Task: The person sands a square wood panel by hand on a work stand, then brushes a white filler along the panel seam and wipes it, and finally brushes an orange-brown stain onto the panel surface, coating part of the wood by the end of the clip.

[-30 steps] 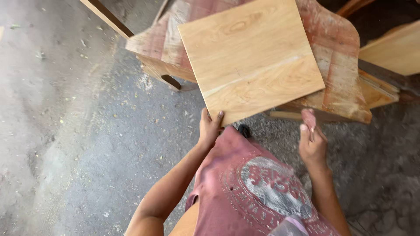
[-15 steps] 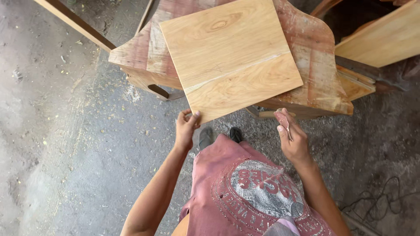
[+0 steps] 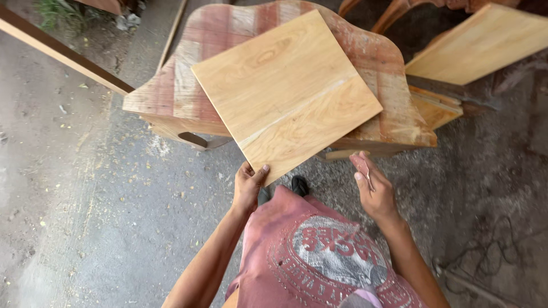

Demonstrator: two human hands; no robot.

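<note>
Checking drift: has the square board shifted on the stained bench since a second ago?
No. The square board sits unchanged against the stained bench; left hand still grips its corner.

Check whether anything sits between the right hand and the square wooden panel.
Nothing visible does. The right hand hangs open just off the square wooden panel, with only bare floor showing in the gap. The left hand grips the panel's near corner.

A pale square wooden board [image 3: 285, 94] lies flat, turned cornerwise, near corner overhanging its support.
</note>
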